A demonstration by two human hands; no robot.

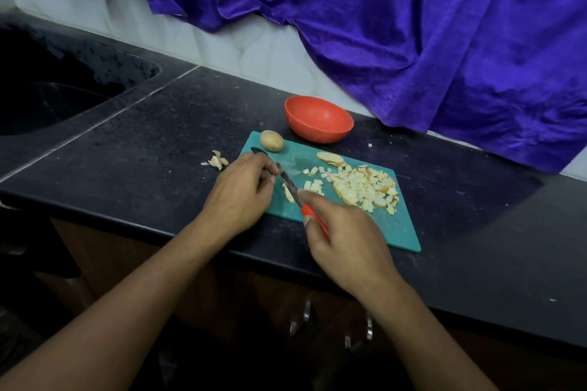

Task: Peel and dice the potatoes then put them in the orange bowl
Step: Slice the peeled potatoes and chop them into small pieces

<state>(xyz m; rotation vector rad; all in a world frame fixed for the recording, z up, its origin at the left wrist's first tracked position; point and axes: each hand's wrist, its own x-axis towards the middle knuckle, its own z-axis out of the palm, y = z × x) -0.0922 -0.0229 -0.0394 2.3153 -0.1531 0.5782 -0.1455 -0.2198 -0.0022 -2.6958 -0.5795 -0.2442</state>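
Right hand [344,240] grips the knife [293,192] by its red handle, fingers wrapped round it and forefinger reaching toward the blade, which slants away and left across the board [398,232]. Left hand [241,189] sits at the board's left edge with its fingers curled in and the fingertips meeting at the blade's tip; whether they pinch the blade, a scrap of potato or nothing I cannot tell. One pale strip [288,194] lies on the board just beside the blade. Right of the blade is a small scatter of cubes [313,185], and further right a larger heap of dice [365,189], with some slices [330,159] at its far side. One whole unpeeled potato [272,140] rests on the board's far left corner. Orange bowl [318,119] stands on the counter [143,136] just beyond the board. Peels [217,162] lie on the counter left of the board. Sink [47,98] is at far left, and a purple cloth [413,25] hangs down the wall behind
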